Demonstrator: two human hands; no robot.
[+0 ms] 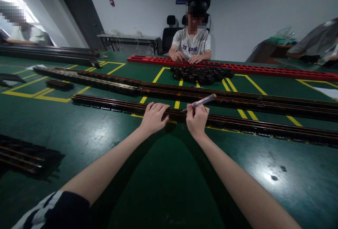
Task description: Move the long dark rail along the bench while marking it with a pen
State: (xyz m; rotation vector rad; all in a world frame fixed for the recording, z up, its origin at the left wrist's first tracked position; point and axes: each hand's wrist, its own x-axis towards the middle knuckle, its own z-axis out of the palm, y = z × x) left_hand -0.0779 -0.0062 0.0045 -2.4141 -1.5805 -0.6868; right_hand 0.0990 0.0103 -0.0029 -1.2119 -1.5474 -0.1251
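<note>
A long black strip [237, 125] with copper-coloured lines lies across the green table in front of me. My left hand [155, 118] is laid over it, fingers bent across the far edge and thumb by the near edge, gripping it. In my closed right hand [197, 119] is a slim screwdriver [204, 100] with a translucent handle. It slants, its butt end up to the right, and its thin tip points down at the strip between my hands. Whether the tip touches is too small to tell.
Beyond lie further black strips [250, 101], a heap of small black parts [202, 75] and a long red slotted rail [264, 69]. Across the table sits a person [191, 44], hands at the rail. More black strips [19, 155] lie near left.
</note>
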